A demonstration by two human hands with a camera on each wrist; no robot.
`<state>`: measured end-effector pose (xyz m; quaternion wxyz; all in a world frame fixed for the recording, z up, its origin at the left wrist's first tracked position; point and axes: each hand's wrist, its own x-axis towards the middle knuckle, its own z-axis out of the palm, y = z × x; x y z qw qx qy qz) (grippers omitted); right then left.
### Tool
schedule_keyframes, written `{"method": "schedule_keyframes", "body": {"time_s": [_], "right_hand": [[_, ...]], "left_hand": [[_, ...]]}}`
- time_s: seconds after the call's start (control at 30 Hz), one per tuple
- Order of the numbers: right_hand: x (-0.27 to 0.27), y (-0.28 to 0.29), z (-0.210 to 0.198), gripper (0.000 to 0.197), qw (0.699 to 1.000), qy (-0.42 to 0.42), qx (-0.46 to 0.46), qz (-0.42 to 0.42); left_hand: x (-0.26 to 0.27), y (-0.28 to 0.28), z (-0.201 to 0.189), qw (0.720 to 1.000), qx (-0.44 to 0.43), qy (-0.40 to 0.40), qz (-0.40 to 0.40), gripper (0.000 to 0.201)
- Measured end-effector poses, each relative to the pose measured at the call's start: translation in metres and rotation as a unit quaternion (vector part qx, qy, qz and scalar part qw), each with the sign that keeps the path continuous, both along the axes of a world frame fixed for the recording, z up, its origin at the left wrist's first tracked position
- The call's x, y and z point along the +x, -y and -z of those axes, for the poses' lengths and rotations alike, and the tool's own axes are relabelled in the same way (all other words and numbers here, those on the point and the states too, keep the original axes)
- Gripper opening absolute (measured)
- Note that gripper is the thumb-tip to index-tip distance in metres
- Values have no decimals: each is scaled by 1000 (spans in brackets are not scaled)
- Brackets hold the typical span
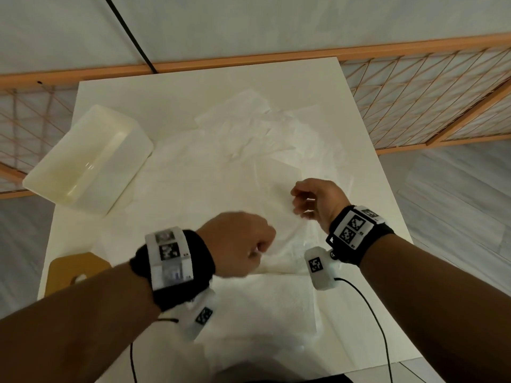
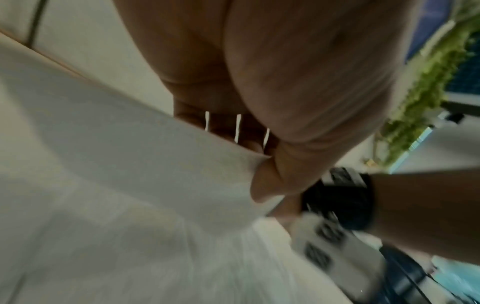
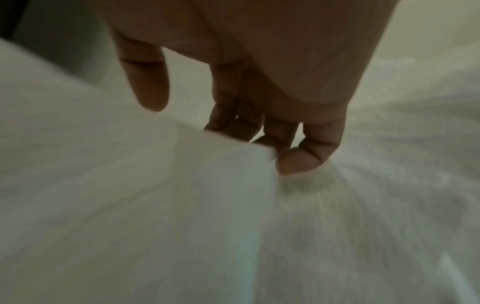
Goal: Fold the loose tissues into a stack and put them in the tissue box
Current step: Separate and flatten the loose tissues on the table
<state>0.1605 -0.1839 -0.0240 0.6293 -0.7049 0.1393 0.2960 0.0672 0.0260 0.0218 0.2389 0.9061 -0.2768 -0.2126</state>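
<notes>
Several loose white tissues [image 1: 249, 139] lie spread over the white table [image 1: 367, 172]. Both hands hold one white tissue [image 1: 279, 217] lifted off the table near its middle. My left hand [image 1: 260, 246] pinches its near left edge, thumb against curled fingers; the same tissue [image 2: 130, 185] hangs below the left hand [image 2: 262, 162] in the left wrist view. My right hand [image 1: 297, 201] pinches the tissue's right edge, seen as the tissue [image 3: 155, 185] under the right hand [image 3: 278, 152] in the right wrist view. The open cream tissue box [image 1: 88, 158] stands empty at the table's left.
A flat tissue [image 1: 262, 308] lies at the near edge under my arms. A yellowish wooden lid [image 1: 74, 272] sits at the near left corner. An orange lattice rail [image 1: 428, 100] runs behind the table. Black cables [image 1: 381, 327] trail from both wrist cameras.
</notes>
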Motion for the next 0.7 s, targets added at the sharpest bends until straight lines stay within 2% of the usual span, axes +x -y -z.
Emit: {"method": "schedule_keyframes", "body": {"time_s": [0.1,0.17,0.27,0.4,0.47,0.5,0.57,0.6,0.7], "right_hand": [[9,8,0,27,998,17,-64,20],[14,9,6,23,992,31,-121,19],[19,8,17,21,974,56,-218,3],[18,-2,20,50,960,62,-272,-18],[19,-6,21,57,958,60,-278,-23],[20,-8,22,53,957,61,-283,-29],[23,-11,22,34,952,63,-294,-46],[23,-12,19,25,951,68,-298,-53],[23,-14,15,35,956,78,-278,-51]], "left_hand": [[-33,22,21,986,132,-64,78,8],[-51,33,35,973,171,-108,114,7],[-66,41,53,964,171,-137,152,16],[-66,45,62,956,153,-166,186,8],[-63,44,63,953,153,-171,199,15],[-61,44,63,953,146,-178,195,25],[-55,41,57,963,124,-181,154,45],[-49,39,51,971,109,-170,125,47],[-23,30,41,988,55,-145,19,33]]}}
